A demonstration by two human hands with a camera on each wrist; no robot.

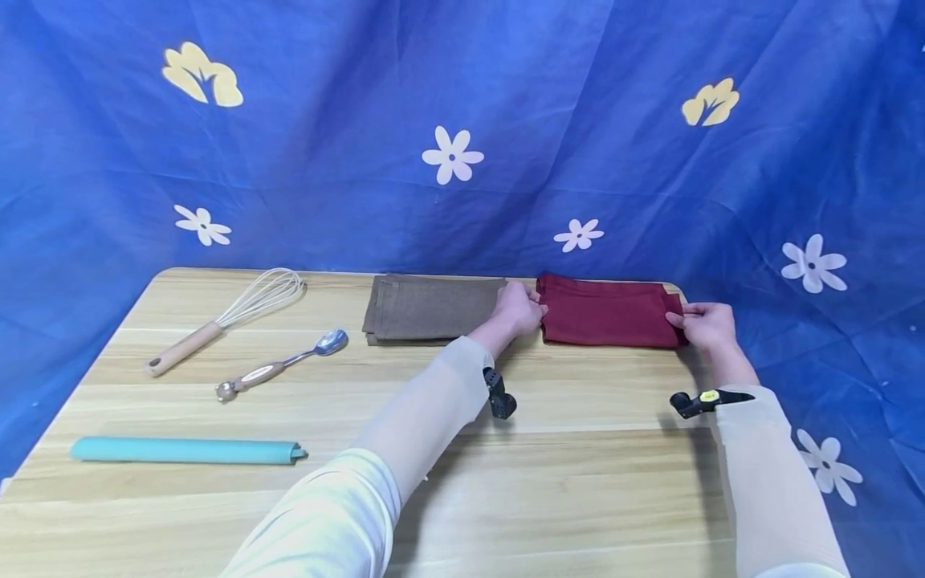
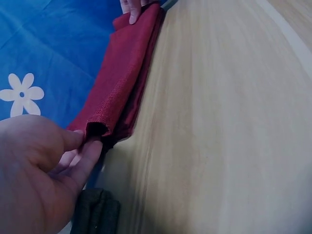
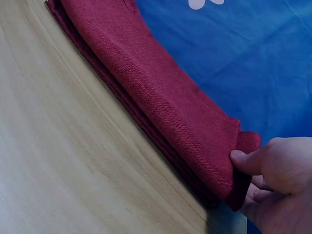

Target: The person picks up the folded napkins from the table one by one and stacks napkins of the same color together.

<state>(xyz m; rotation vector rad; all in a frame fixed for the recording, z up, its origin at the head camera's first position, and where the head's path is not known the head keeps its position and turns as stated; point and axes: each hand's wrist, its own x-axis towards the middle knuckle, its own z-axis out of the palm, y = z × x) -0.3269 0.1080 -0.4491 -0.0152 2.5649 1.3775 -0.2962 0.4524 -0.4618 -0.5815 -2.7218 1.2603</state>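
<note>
A folded dark red cloth (image 1: 607,311) lies at the back right of the wooden table, its layers stacked into a long rectangle. My left hand (image 1: 519,309) pinches its left end; in the left wrist view, thumb and fingers (image 2: 87,158) meet at the open fold there. At the opposite end, my right hand (image 1: 711,327) holds the corner, the thumb on top in the right wrist view and the other fingers partly hidden below. A folded grey-brown cloth (image 1: 433,309) lies just left of the red one, its right end partly covered by my left hand.
On the table's left side lie a whisk (image 1: 263,299) with a wooden handle, a double-ended metal spoon (image 1: 263,373) and a teal rolled mat (image 1: 188,450). A blue flowered curtain (image 1: 325,160) hangs behind the table's back edge and along its right side.
</note>
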